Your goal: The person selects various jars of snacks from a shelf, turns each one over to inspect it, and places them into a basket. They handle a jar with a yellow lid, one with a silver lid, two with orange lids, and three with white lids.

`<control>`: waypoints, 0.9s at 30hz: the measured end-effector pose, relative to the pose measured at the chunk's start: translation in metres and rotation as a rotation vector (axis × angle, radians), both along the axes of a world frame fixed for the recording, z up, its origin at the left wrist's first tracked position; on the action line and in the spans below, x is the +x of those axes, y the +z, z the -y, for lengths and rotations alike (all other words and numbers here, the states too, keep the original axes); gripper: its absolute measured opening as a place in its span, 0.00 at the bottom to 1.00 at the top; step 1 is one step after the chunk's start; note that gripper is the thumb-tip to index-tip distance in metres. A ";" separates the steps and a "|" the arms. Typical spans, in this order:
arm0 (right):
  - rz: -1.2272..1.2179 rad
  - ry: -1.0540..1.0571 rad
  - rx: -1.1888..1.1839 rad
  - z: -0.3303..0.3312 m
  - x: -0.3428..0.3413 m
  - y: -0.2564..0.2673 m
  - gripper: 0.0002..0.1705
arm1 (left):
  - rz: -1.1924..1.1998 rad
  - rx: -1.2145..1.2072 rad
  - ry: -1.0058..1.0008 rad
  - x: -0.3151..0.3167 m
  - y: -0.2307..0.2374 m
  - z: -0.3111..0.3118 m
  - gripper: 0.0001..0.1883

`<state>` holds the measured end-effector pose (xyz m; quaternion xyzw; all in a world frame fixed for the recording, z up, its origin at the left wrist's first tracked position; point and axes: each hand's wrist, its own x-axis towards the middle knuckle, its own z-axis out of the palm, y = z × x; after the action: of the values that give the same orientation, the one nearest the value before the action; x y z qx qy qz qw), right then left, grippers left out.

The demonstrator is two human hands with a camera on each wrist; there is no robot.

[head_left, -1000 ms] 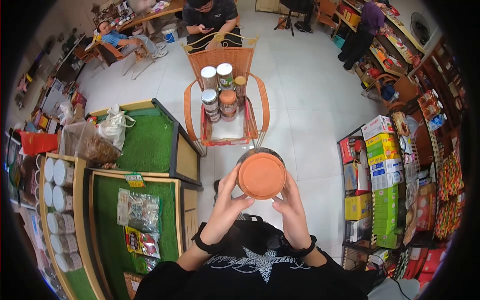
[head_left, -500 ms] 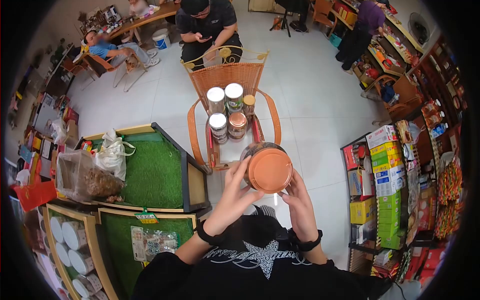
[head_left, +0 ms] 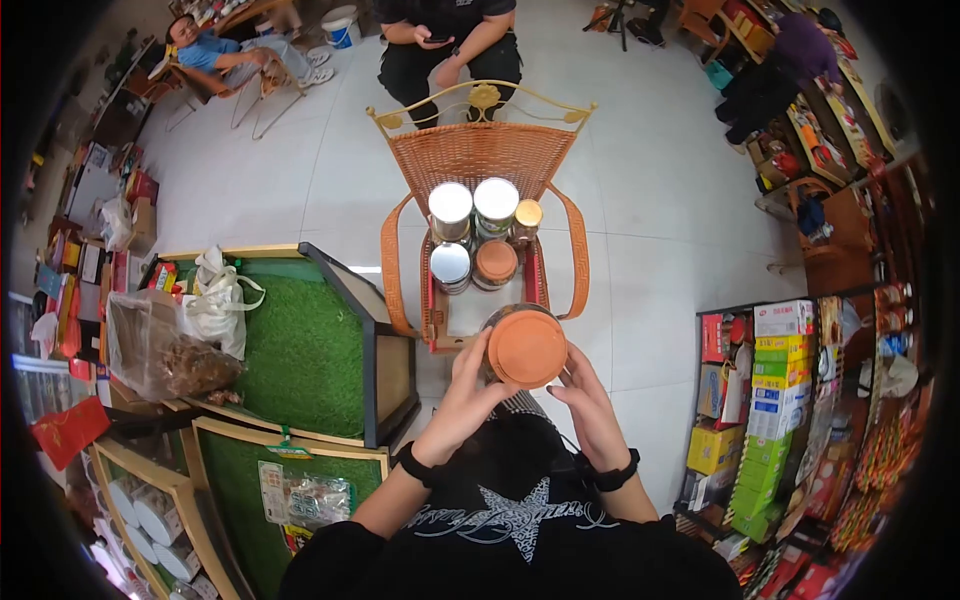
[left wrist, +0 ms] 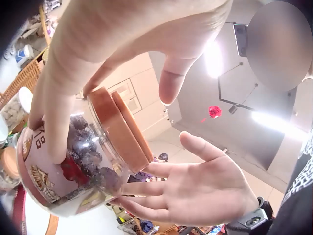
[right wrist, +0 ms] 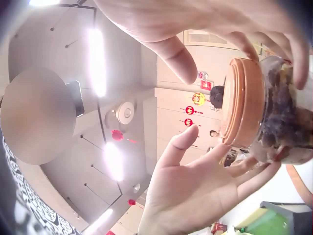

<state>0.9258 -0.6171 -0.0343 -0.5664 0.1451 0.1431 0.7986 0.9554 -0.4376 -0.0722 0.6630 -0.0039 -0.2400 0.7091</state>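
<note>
A clear plastic jar (head_left: 527, 349) with an orange screw lid is held up in front of my chest, lid toward me. Dark dried pieces show through its wall, and a printed label (left wrist: 39, 171) wraps its lower part. My left hand (head_left: 462, 405) holds one side, fingers bent over the wall and thumb clear of the lid. On the opposite side my right hand (head_left: 590, 412) supports the jar, fingers laid along its wall and thumb raised away. Beyond it, several lidded jars (head_left: 496, 262) stand in a red-edged box on a wicker armchair (head_left: 480, 150).
A green-lined display stand (head_left: 300, 340) with plastic bags (head_left: 165, 345) is at left, beside packed goods (head_left: 320, 497) and white-lidded jars. Shelves of stacked boxes (head_left: 780, 400) line the right. Past the armchair sits a person (head_left: 450, 50) holding a phone; others are farther back.
The armchair and its jars have come lower and nearer in the head view, and the seated person's head has left the frame. Both hands keep the jar between them, with only a slight shift.
</note>
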 end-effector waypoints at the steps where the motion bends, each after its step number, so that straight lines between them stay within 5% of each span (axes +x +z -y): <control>1: -0.018 0.015 0.003 0.006 0.018 -0.012 0.38 | -0.018 0.003 0.015 0.013 -0.014 0.006 0.43; 10: -0.134 0.116 0.022 0.029 0.141 -0.130 0.38 | -0.319 -0.317 0.185 0.126 -0.103 0.040 0.36; 17: -0.233 0.136 0.072 0.035 0.181 -0.166 0.34 | -0.406 -0.280 0.392 0.155 -0.133 0.054 0.33; 27: -0.263 0.182 0.013 0.036 0.204 -0.193 0.33 | -0.361 -0.222 0.332 0.171 -0.159 0.052 0.34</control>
<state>1.1297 -0.6533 -0.2272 -0.5482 0.1956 0.2890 0.7600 1.1268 -0.4899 -0.2313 0.5194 0.2052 -0.2326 0.7963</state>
